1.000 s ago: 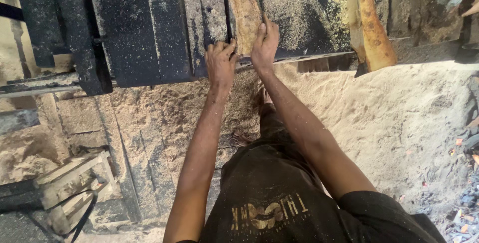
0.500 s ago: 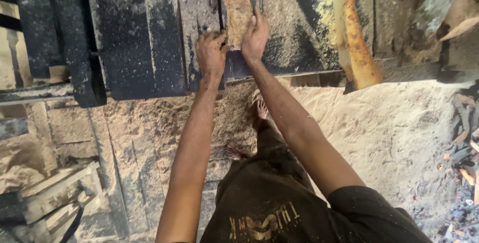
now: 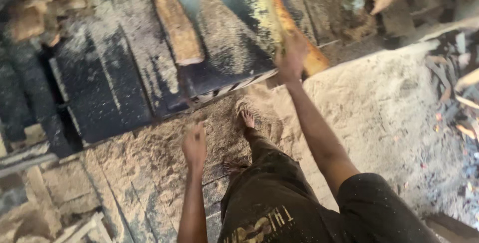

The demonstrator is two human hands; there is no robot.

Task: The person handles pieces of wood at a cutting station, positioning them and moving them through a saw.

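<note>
- right hand [image 3: 292,56] reaches to the near end of the long orange-edged slab [image 3: 284,21], fingers laid on it; motion blur hides whether they close round it.
- slab end overhangs the near edge of the dark saw bench [image 3: 100,88]; open sawdust floor [image 3: 379,108] lies to its right.
- left hand [image 3: 194,146] hangs loosely curled and empty over the sawdust, clear of the bench edge.
- shorter plank [image 3: 174,23] lies on the bench, well left of the slab.
- slab's far end is cut off at the top.

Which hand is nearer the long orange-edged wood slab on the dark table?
Right. The right hand rests on the orange-edged slab near its end; the left hand hangs low over the sawdust floor, well apart.
</note>
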